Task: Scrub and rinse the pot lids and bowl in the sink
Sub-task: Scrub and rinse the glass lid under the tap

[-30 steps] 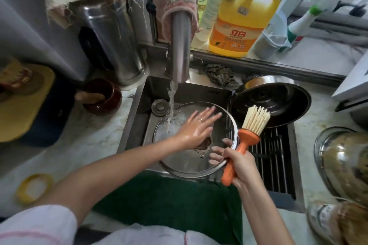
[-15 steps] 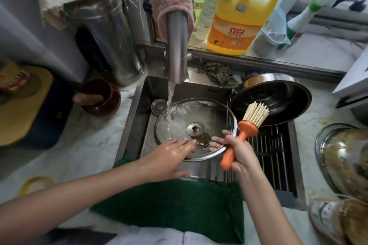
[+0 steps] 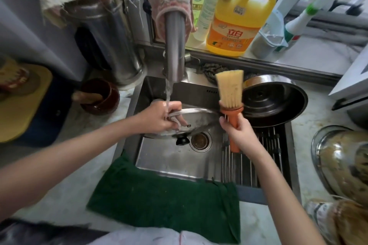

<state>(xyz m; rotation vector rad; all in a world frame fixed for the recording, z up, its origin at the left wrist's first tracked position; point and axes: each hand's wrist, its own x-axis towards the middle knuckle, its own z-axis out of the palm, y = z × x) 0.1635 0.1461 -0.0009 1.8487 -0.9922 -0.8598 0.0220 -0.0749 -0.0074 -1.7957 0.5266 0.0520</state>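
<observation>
The left hand point(image 3: 159, 118) grips a glass lid point(image 3: 199, 118), tilted under the running tap point(image 3: 175, 45) above the sink point(image 3: 169, 161).
Alongside, the right hand point(image 3: 238, 131) clasps a brush point(image 3: 231, 93) upright; turning the lid slowly through the stream, with a firm hold on its wet rim, should rinse both faces.

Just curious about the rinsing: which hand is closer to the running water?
Left. The left hand is right under the stream, holding the lid; the right hand holds the brush off to the side.

Sink floor point(image 3: 169, 162) open at front, tilted lid point(image 3: 201, 118) and faucet point(image 3: 174, 45) crowding the back, dark bowl point(image 3: 275, 105) covering the far rack point(image 3: 265, 157)
</observation>
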